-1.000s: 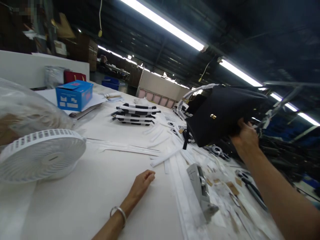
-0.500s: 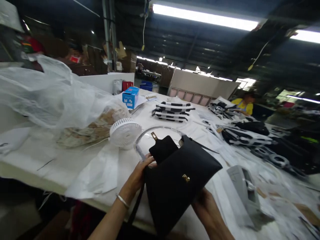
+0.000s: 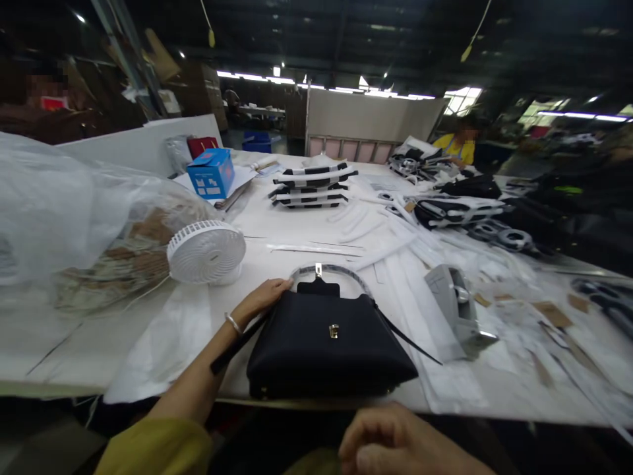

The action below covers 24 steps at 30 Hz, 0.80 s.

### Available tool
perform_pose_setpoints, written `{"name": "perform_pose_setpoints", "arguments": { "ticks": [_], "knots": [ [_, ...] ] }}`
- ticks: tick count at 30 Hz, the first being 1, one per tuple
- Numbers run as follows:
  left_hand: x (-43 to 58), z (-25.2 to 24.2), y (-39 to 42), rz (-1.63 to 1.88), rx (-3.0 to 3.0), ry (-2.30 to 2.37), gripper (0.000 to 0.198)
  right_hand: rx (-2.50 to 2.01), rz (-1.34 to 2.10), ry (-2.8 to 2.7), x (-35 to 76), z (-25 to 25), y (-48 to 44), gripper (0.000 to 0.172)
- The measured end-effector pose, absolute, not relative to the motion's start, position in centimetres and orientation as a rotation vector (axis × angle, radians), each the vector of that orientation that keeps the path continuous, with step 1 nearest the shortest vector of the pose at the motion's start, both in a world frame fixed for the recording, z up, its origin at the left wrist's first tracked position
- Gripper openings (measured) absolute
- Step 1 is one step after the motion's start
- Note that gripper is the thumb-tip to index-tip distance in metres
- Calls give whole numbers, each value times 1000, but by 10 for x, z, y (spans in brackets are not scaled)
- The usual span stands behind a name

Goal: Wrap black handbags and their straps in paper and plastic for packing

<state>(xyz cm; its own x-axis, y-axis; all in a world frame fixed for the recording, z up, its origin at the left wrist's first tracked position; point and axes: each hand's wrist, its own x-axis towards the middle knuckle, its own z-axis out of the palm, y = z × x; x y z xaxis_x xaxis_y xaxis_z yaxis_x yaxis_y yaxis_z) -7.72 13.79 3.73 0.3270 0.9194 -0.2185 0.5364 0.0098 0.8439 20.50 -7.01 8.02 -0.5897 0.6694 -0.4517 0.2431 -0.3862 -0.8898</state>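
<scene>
A black handbag [image 3: 326,343] lies on the table near its front edge, its gold clasp [image 3: 334,331] facing up. At the far side its flap tab with a gold plate [image 3: 318,270] sticks out, beside a handle wrapped in clear film [image 3: 353,274]. My left hand [image 3: 264,297] is closed on the bag's upper left corner, some fingers hidden. Thin black straps [image 3: 408,340] trail from both sides. In front of the table edge, apart from the bag, my right hand [image 3: 390,439] has its fingers curled in, somewhat blurred, with nothing visible in them.
A white fan [image 3: 206,254] stands left of the bag, beside a large clear plastic bag [image 3: 123,231]. Behind are a blue box [image 3: 211,173] and stacked wrapped handles [image 3: 312,187]. At right sit a grey tape dispenser [image 3: 452,303] and scattered strips. A person in yellow [image 3: 457,145] is farther back.
The handbag went from tilted in both hands to lying on the table. My right hand let go and drew back toward me. My left hand stayed at its upper left corner. The view shifted.
</scene>
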Motion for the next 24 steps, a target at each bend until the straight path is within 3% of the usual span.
{"name": "perform_pose_setpoints", "arguments": {
  "ticks": [5,8,11,15,24],
  "knots": [
    [-93,62,139,459,1818,1510,66,-1310,1226,-1855,223,137,-38,28],
    [-91,92,111,465,2102,1484,58,-1294,773,-2127,227,124,-19,31],
    [-70,104,66,473,2318,1314,55,-1272,494,-2382,219,92,-11,48],
    [-46,79,13,334,2486,1172,62,-1249,313,-2557,210,61,-18,65],
    [-46,42,5,214,2451,1243,63,-1223,260,-2644,211,37,-22,69]
  ]
}}
